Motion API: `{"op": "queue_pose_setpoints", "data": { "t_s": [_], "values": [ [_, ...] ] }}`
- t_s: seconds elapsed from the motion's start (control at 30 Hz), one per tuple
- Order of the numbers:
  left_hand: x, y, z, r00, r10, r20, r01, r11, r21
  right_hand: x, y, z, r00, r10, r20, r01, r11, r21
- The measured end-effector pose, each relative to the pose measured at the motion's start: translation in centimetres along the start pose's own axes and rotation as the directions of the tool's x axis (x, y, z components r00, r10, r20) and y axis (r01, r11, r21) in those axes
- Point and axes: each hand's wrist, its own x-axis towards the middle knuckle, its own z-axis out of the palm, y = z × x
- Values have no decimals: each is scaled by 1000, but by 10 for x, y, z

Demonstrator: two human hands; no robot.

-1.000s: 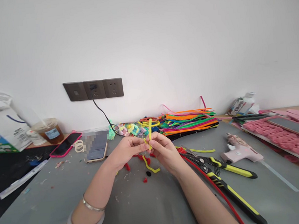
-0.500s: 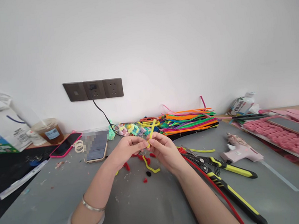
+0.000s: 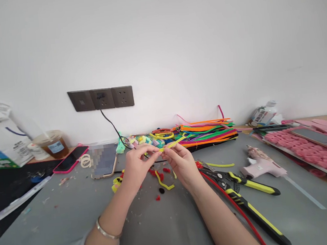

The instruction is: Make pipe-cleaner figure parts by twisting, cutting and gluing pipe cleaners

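Observation:
Between my two hands a yellow pipe cleaner (image 3: 179, 140) is pinched, its free end slanting up to the right. My left hand (image 3: 140, 162) closes thumb and fingertips on its left part. Close beside it, my right hand (image 3: 181, 161) grips it with thumb and index finger. The fingers cover the middle of the pipe cleaner. Beneath the hands lie a bent yellow piece (image 3: 163, 181), red scraps (image 3: 158, 198) and a small black oval (image 3: 162, 191). A yellow fuzzy piece (image 3: 116, 185) shows partly behind my left wrist.
Yellow-and-black pliers (image 3: 249, 203) and a pink glue gun (image 3: 264, 166) lie on the right. Bundled coloured pipe cleaners (image 3: 209, 133) stretch along the wall. Two phones, one of them pink-cased (image 3: 71, 159), and a drink cup (image 3: 52, 145) are at left.
The yellow pipe cleaner has tipped from nearly upright to a low slant toward the right. My left hand and forearm have shifted slightly right, uncovering the yellow fuzzy piece.

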Motion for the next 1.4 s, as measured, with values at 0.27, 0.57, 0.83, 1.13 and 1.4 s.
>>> {"op": "queue_pose_setpoints", "data": {
  "t_s": [0.27, 0.57, 0.83, 1.13, 1.4],
  "values": [
    [0, 4, -1, 992, 124, -32, -122, 992, 44, 1, 0, 1, 1000, -8, -7, 8, 1000, -4],
    [-2, 4, -1, 988, 139, -65, -137, 990, 26, 0, -3, 6, 1000, 18, -25, -16, 998, 67],
    [-2, 6, 3, 997, 51, -56, -53, 998, -19, 4, -2, 2, 993, 17, -116, -7, 996, 84],
    [-1, 3, 6, 993, -118, 10, 118, 990, -78, 3, 1, 0, 996, -69, -54, 66, 996, -63],
    [1, 1, 2, 978, -205, 38, 208, 955, -212, 1, -1, 1, 999, -45, -2, 45, 997, -66]
  ]
}}
